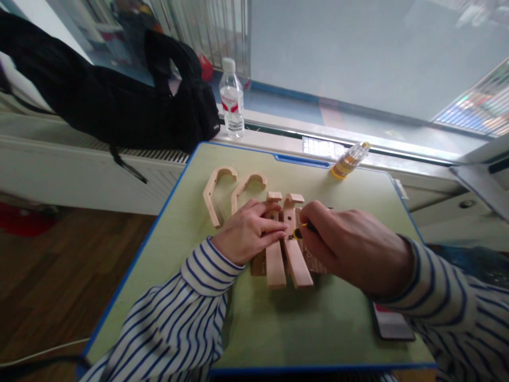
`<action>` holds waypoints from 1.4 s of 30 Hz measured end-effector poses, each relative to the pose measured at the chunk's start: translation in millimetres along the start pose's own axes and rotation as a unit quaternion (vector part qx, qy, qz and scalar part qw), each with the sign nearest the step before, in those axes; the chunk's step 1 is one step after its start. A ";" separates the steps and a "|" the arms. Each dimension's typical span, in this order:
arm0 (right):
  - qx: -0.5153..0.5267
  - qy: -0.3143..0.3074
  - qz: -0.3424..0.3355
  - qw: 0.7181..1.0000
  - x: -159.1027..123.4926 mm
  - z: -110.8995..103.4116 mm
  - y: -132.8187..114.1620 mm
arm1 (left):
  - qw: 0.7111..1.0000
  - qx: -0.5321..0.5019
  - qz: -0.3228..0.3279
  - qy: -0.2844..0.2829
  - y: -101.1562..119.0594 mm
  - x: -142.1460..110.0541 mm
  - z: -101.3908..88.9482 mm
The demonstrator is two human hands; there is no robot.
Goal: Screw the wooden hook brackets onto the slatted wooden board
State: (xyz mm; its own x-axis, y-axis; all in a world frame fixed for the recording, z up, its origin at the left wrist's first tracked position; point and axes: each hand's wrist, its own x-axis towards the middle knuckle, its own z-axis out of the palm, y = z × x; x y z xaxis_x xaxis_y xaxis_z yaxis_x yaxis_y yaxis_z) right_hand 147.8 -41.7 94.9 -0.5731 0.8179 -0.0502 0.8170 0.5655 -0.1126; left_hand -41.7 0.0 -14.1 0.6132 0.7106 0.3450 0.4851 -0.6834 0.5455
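Two pale wooden hooks (296, 260) lie side by side over a brown wooden piece (258, 265) on the table, partly covered by my hands. My left hand (248, 231) rests across the left hook, its fingers pressed together and reaching the right one, holding them down. A small screwdriver (298, 233) with yellow and black parts is gripped in my closed right hand (338, 244). Its tip end is at a dark hole or screw in the right hook; my fist hides most of the handle. Beyond my left hand lie two more curved wooden hooks (211, 196).
The pale green table (191, 329) has a blue edge. A bottle with a yellow cap (350, 159) stands at its far right edge. A phone-like slab (393, 322) lies under my right forearm. On the windowsill are a water bottle (231, 101) and a black bag (119, 106).
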 end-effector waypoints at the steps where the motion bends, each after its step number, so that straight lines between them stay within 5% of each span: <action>1: 0.019 -0.014 -0.004 1.000 0.1 -2.1 1.9 | 1.000 -0.001 -0.001 -0.001 0.2 0.1 -0.3; 12: 0.070 -0.125 -0.122 0.982 7.8 -24.5 16.1 | 1.000 -0.013 -0.011 0.000 2.5 -0.1 -1.9; 23: 0.021 -0.069 -0.177 0.981 21.8 -12.6 17.5 | 1.000 -0.003 -0.011 -0.010 4.1 0.2 -4.2; 34: 0.035 0.022 -0.109 0.993 10.4 1.8 9.6 | 1.000 0.008 -0.008 -0.006 2.4 -1.2 -1.4; 42: 0.066 0.093 0.017 0.993 1.3 13.4 -3.3 | 1.000 -0.003 -0.015 -0.012 2.4 -1.1 -1.9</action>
State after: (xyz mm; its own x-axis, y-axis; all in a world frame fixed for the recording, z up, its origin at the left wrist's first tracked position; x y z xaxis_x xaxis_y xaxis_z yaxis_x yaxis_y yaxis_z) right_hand 143.5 -43.9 82.0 -0.5136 0.8486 0.1269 0.8129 0.5286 -0.2444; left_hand -42.3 -2.1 -11.7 0.6139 0.7259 0.3103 0.4995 -0.6615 0.5594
